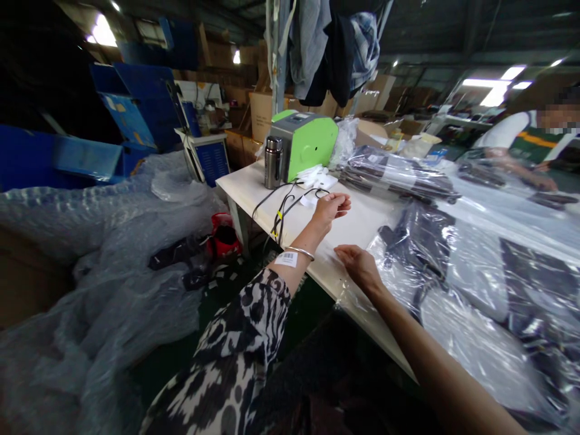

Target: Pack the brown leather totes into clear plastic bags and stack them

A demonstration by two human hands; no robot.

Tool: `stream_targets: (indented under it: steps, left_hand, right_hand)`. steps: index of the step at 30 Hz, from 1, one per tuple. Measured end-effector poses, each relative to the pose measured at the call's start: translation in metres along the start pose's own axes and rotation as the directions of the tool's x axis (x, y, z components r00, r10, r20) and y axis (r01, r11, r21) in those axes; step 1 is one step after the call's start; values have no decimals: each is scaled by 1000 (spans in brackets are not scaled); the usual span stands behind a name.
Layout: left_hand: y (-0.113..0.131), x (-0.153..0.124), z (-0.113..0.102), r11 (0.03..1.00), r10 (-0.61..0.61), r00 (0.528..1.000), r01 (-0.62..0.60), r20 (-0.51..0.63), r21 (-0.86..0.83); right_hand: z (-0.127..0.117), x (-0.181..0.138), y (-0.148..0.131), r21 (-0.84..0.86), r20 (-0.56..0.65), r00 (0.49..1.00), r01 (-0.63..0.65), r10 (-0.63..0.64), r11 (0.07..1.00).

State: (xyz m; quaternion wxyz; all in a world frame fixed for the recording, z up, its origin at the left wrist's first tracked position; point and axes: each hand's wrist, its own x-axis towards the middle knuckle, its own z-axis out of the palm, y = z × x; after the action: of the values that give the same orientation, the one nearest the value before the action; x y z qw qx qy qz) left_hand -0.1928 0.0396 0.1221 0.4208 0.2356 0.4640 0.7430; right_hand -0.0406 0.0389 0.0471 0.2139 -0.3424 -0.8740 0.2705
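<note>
My left hand point(332, 207) reaches over the white table point(254, 187) with its fingers curled, close to a small white label point(309, 200) and a pile of white tags point(317, 177); whether it pinches anything I cannot make out. A white sticker point(286, 259) sits on my left forearm beside a silver bangle point(299, 251). My right hand point(360, 263) lies at the table's near edge, fingers flat on the corner of a clear plastic bag holding a dark garment point(421, 241).
A green and grey machine point(302, 140) and a steel flask point(273, 162) stand at the table's far end, black cables point(281, 214) trailing off the edge. Bagged dark garments point(399, 175) cover the right. Another person point(530, 145) works far right. Bubble wrap point(90, 260) heaps left.
</note>
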Motion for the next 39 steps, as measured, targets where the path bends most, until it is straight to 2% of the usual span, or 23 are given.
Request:
stream_targets:
  steps: [4, 7, 13, 19, 22, 26, 28, 29, 30, 31, 32, 34, 36, 37, 39]
  left_hand:
    - [-2, 1, 10, 1000, -11, 1000, 12, 14, -12]
    - [-4, 1, 14, 1000, -16, 999, 16, 28, -11]
    - [-6, -1, 7, 1000, -13, 1000, 13, 15, 4]
    - [5, -10, -1, 1000, 2, 1000, -2, -11, 12]
    - [10, -16, 0, 1000, 18, 1000, -17, -15, 18]
    - [13, -17, 4, 999, 27, 1000, -27, -9, 29]
    - [12, -15, 6, 999, 28, 1000, -28, -5, 33]
    - [10, -14, 8, 999, 26, 1000, -26, -1, 34]
    - [8, -13, 11, 999, 23, 1000, -23, 4, 35]
    - [5, -12, 13, 999, 18, 1000, -18, 10, 36]
    - [2, -11, 17, 999, 11, 1000, -12, 17, 39]
    - [-5, -11, 25, 999, -4, 999, 3, 33, 49]
    - [-13, -13, 34, 998, -14, 999, 11, 51, 64]
    - [-16, -14, 38, 997, -15, 998, 10, 62, 74]
    - [-23, -17, 45, 995, -10, 996, 2, 86, 99]
  right_hand:
    - [4, -11, -6, -28, 119, 989, 96, -92, 995]
    - [9, -15, -15, -113, 132, 984, 137, -122, 984]
    - [13, -9, -26, -256, 97, 991, 115, -93, 960]
    - [12, 1, -22, -238, 85, 996, 50, -30, 970]
    - [3, 10, -12, -177, 61, 997, -33, 45, 984]
    - [-24, 13, -4, -108, -23, 990, -144, 142, 984]
    - [-40, 2, -8, -78, -110, 988, -115, 106, 990]
    - [-48, -7, -14, -60, -173, 985, -38, 27, 997]
    - [-54, -18, -21, -47, -236, 968, 81, -90, 996]
    - [-59, -29, -31, -48, -285, 930, 228, -232, 973]
    - [-63, -42, -42, -64, -310, 871, 382, -382, 922]
    - [-67, -63, -66, -117, -246, 744, 614, -622, 781]
    - [-66, -77, -88, -172, -129, 652, 728, -748, 664]
    - [-65, -81, -97, -203, -85, 623, 753, -778, 626]
    - [-63, -83, -107, -276, -40, 604, 759, -796, 589]
